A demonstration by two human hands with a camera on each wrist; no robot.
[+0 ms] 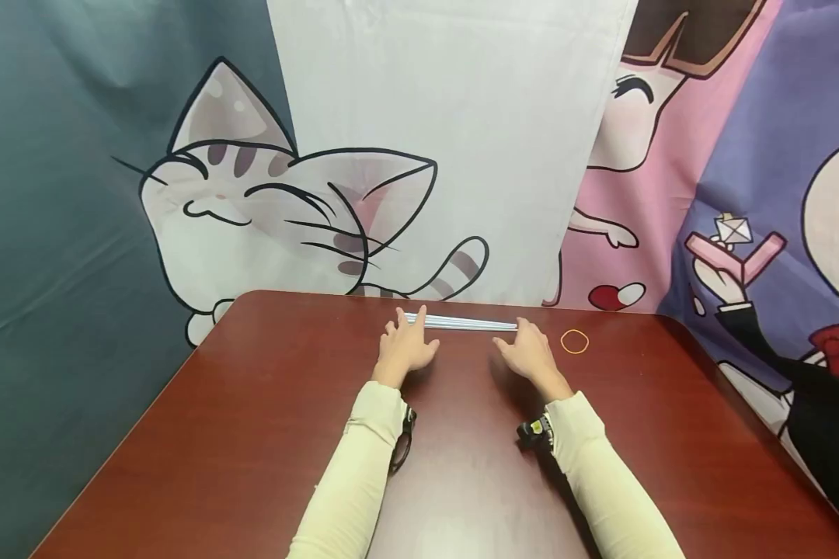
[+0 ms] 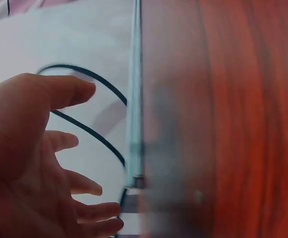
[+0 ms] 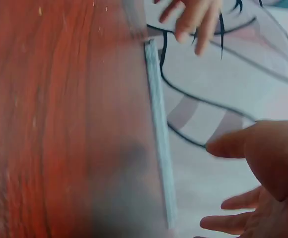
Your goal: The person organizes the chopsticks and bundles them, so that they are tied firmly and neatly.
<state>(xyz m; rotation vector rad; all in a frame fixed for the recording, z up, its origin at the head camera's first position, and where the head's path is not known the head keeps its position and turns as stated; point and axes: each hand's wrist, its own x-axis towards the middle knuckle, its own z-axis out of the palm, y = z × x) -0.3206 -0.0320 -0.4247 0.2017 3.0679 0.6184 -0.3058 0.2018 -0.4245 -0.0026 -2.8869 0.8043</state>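
Observation:
A bundle of thin, pale blue-grey sticks [image 1: 461, 323] lies crosswise near the far edge of the table. Over its left end hovers my left hand [image 1: 403, 345], fingers spread and thumb apart. My right hand [image 1: 529, 353] is at the other end, its thumb held away from the fingers. Both wrist views show a gap between the hand and the sticks [image 2: 134, 109], with nothing in either palm. In the right wrist view the sticks [image 3: 159, 134] lie flat side by side, and the fingers of the other hand show beyond their far end.
On the reddish-brown table [image 1: 252, 435], a yellow rubber band [image 1: 575, 353] lies to the right of the right hand. A cloth backdrop [image 1: 454, 93] with cartoon figures hangs just behind the table's far edge. Each wrist carries a dark strapped device.

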